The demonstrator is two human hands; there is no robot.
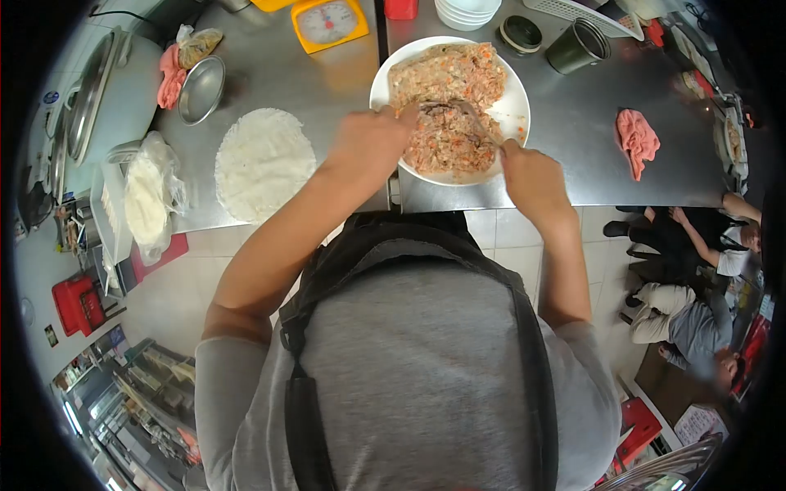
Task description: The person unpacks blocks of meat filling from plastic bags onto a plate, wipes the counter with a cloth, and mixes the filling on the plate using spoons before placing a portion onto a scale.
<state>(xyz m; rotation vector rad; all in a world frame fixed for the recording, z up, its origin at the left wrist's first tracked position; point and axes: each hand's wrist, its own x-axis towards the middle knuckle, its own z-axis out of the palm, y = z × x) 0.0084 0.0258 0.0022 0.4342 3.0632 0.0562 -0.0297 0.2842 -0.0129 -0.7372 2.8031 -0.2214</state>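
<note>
Head view: right grip (536, 176) closed on a utensil (489, 129), left grip (366, 143) can't tell, both at the minced mix (450, 151) on the white plate (517, 90), near the front edge of the counter (569, 143), so a hard push could shove mix over the rim.

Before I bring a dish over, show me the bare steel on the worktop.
Bare steel lies between the white plate and the right pink cloth, below the dark cup; also between the round white sheet and yellow scale. Crowded: the far edge by the white bowls and dark lid.
</note>
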